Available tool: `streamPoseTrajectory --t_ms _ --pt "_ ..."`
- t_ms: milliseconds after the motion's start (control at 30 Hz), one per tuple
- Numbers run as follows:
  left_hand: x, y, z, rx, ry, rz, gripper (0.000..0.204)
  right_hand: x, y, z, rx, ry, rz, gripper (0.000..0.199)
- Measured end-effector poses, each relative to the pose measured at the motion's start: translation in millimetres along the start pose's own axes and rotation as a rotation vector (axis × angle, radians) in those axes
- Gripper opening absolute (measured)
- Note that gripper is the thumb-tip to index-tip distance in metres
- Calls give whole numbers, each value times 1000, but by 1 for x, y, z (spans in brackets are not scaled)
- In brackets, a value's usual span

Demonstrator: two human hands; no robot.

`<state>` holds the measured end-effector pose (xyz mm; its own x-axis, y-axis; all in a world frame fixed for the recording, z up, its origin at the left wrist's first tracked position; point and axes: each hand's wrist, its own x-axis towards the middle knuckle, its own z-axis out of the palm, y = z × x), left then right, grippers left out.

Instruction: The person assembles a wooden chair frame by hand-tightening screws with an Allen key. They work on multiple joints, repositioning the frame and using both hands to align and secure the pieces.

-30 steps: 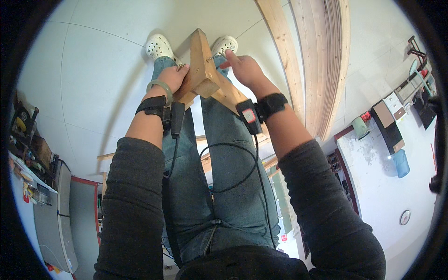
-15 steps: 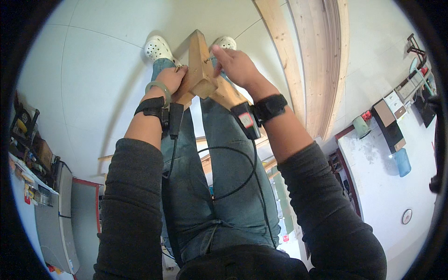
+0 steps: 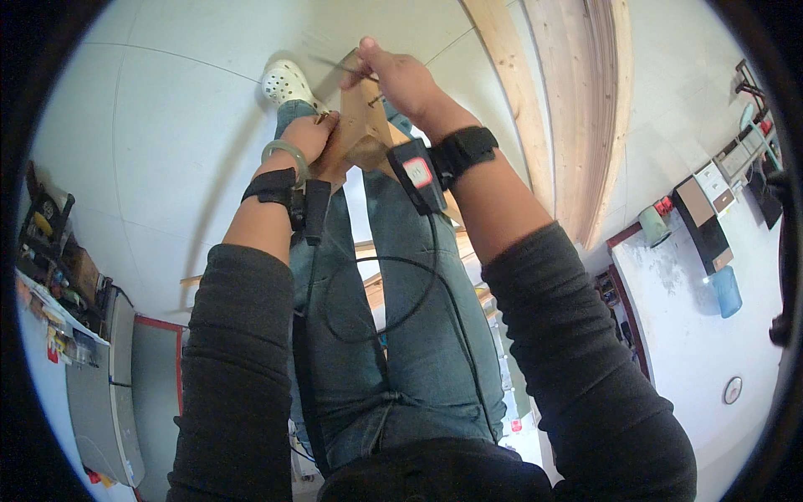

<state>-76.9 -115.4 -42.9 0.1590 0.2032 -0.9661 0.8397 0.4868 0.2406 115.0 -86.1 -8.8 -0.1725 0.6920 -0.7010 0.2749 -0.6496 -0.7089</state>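
Between my knees stand joined wooden pieces (image 3: 365,132), their corner pointing toward me. A small dark screw (image 3: 374,103) sticks out of the right face of the upper piece. My left hand (image 3: 308,138) is closed at the left side of the wood, its thumb and fingers pressed against it; its fingertips are partly hidden. Above the wood's far end, my right hand (image 3: 400,84) pinches a thin dark rod (image 3: 339,67) that points left and is smeared by motion, so its exact kind is unclear.
Long wooden boards (image 3: 577,109) lie on the floor to the right. A white clog (image 3: 286,84) is on my left foot. Black cables (image 3: 376,261) loop from the wrist devices across my jeans. Clutter and a grey cabinet (image 3: 99,406) stand at the left.
My right hand has moved up and left, away from beside the screw to the wood's far end, and the thin rod now shows. My left hand stays at the wood.
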Motion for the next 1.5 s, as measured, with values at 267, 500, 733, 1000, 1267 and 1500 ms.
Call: streamPoseTrajectory --t_ms 267,500,733,1000,1267,1500 --pt "4 -6 2 39 30 39 59 -53 22 -24 -296 -55 423 66" --pt "6 -8 2 96 30 58 58 7 26 5 -86 48 338 64" --pt "1 -2 0 14 12 25 55 -12 -9 -2 79 -50 138 64" --pt "6 -8 4 37 58 47 57 -40 33 -23 -420 7 459 61" --pt "5 -5 2 116 55 13 55 21 13 8 34 -20 230 63" --pt "3 -5 3 95 72 87 57 -46 -5 -16 -238 -26 284 65"
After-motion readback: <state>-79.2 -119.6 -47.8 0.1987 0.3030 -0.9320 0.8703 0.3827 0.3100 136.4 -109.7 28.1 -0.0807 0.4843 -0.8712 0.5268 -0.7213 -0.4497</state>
